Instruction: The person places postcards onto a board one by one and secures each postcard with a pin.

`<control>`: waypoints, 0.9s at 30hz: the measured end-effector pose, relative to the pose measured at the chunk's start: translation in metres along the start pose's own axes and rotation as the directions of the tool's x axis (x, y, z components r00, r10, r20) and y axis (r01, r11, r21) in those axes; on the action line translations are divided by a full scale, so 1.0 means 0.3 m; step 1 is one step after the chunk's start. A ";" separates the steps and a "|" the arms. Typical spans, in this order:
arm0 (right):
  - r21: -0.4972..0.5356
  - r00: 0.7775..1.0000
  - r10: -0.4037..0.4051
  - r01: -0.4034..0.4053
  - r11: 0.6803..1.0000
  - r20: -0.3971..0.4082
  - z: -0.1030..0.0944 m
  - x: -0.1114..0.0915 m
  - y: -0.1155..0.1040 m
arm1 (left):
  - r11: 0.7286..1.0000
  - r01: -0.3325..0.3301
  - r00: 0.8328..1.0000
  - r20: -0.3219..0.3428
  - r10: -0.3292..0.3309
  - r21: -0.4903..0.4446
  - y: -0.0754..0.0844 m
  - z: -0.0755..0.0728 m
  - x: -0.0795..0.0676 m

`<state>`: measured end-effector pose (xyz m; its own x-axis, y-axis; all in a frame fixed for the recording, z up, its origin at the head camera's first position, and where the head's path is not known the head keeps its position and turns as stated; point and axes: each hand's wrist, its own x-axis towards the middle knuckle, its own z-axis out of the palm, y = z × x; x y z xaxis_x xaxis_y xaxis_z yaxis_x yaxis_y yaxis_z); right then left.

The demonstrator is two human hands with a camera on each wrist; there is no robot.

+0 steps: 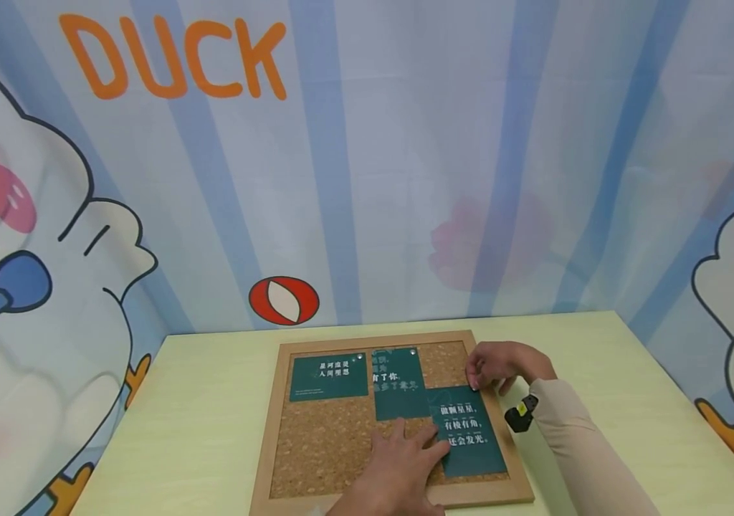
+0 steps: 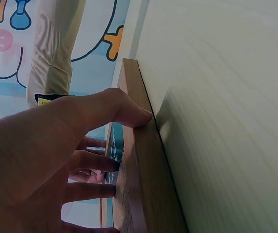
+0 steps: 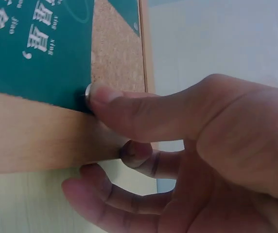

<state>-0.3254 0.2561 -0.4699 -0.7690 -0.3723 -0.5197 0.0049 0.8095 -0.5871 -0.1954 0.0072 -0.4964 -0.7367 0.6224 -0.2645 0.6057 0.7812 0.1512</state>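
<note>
A wood-framed corkboard (image 1: 325, 448) lies on the table with three green cards bearing white Chinese writing. My right hand (image 1: 502, 364) is at the top right corner of the lower right card (image 1: 470, 459). In the right wrist view, its thumb (image 3: 114, 104) bears on a shiny round thumbtack (image 3: 87, 92) at that corner, with another finger partly hidden behind the thumb; the remaining fingers curl by the frame's outer side. My left hand (image 1: 399, 462) spreads its fingers over the cork and the card's left edge, its thumb (image 2: 134, 114) against the frame's near side.
A wide green card (image 1: 328, 390) and a tall green card (image 1: 399, 401) each have a shiny tack at the upper right. The tall card's lower right meets the third card. Pale yellow table (image 1: 173, 430) surrounds the board; a printed duck curtain (image 1: 393, 179) stands behind.
</note>
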 end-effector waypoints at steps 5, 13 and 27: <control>0.004 1.000 -0.009 0.009 1.000 -0.025 0.015 -0.008 -0.015 | 1.000 0.002 1.000 0.001 -0.002 -0.006 0.000 0.001 -0.001; -0.068 0.995 -0.039 0.033 0.997 -0.088 0.023 -0.013 -0.027 | 1.000 0.004 1.000 -0.001 -0.004 -0.016 -0.001 0.003 -0.001; -0.185 0.984 -0.044 0.011 0.983 -0.175 0.046 -0.009 -0.028 | 1.000 0.008 1.000 0.011 -0.008 -0.004 0.002 -0.003 -0.002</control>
<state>-0.3146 0.2439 -0.4722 -0.8682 -0.3225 -0.3771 -0.1219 0.8753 -0.4680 -0.1950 0.0074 -0.4953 -0.7382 0.6152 -0.2766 0.5982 0.7866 0.1531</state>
